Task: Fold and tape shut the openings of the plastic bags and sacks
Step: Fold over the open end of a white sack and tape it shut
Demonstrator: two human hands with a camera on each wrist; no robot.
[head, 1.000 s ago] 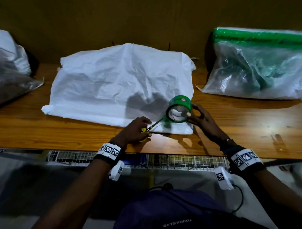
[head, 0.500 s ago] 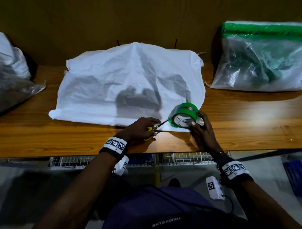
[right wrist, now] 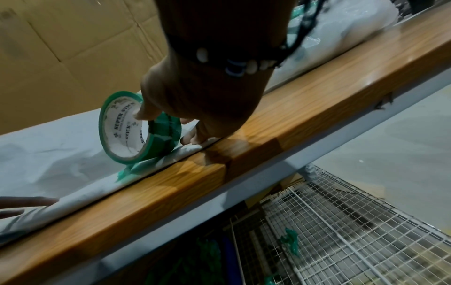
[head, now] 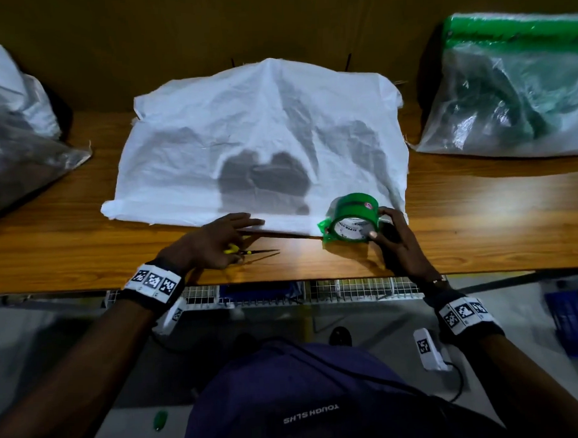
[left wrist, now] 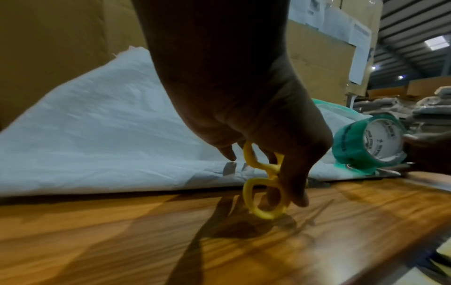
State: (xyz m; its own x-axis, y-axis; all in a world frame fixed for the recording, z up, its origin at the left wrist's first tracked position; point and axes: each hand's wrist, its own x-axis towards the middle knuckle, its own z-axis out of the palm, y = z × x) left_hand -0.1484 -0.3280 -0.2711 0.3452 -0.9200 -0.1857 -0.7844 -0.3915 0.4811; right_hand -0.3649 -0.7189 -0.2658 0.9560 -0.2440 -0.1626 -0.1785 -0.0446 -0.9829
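Observation:
A white woven sack [head: 262, 138] lies flat on the wooden table [head: 478, 232], its folded edge toward me. My right hand [head: 384, 227] grips a green tape roll [head: 353, 221] standing on the sack's near right corner, thumb inside the core [right wrist: 136, 113]. A crumpled bit of green tape [right wrist: 127, 171] sticks to the sack under the roll. My left hand [head: 240, 235] holds yellow-handled scissors [head: 256, 252] low over the table, a digit through a handle loop [left wrist: 261, 192]. Its other fingers stretch out to the sack's folded edge. The blades point right and are closed.
At the right stands a clear plastic bag [head: 512, 89] with a green-taped top. More bags [head: 12, 130] lie at the left. A cardboard wall [head: 274, 22] backs the table. Below the table's front edge hangs a wire basket [head: 349, 290].
My left hand has pulled the scissors away from the roll to the left and down toward the table, its fingers spreading onto the sack edge. The roll has come down onto the sack corner.

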